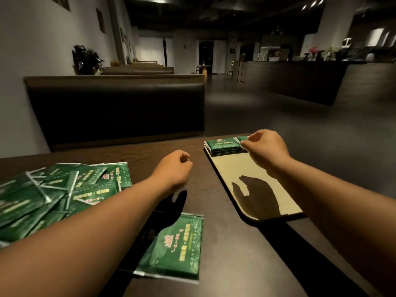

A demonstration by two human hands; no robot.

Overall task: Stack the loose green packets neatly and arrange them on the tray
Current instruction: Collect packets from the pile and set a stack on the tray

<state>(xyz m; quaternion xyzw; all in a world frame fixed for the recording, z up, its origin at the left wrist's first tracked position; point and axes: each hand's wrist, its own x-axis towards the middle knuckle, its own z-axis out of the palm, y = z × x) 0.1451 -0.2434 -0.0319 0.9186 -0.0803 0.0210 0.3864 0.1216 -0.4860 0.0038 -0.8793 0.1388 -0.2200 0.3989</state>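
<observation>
The step in hand, as I judge it, is seating a fresh bundle of packets next to the one already placed. The right hand (265, 151) pinches a small green bundle (241, 138) at its fingertips, just beside the finished stack (224, 144) at the far end of the tray (252, 168). To do this well, bring the bundle's edge flush against the stack, long sides parallel, and square the corners with the fingertips before letting go — the glossy wrappers probably slide on each other. How many packets the bundle holds is hidden by the fingers.

The left hand (173, 168) hovers over the tabletop (225, 243) with fingers loosely curled, holding nothing; it could steady the stack.

The packets are flat, dark green sachets with silvery sealed edges and pale and pink print. Most lie in a jumbled pile (53, 194) to the left of the left hand, and one loose packet (175, 249) lies nearer the person — between the two forearms.
</observation>
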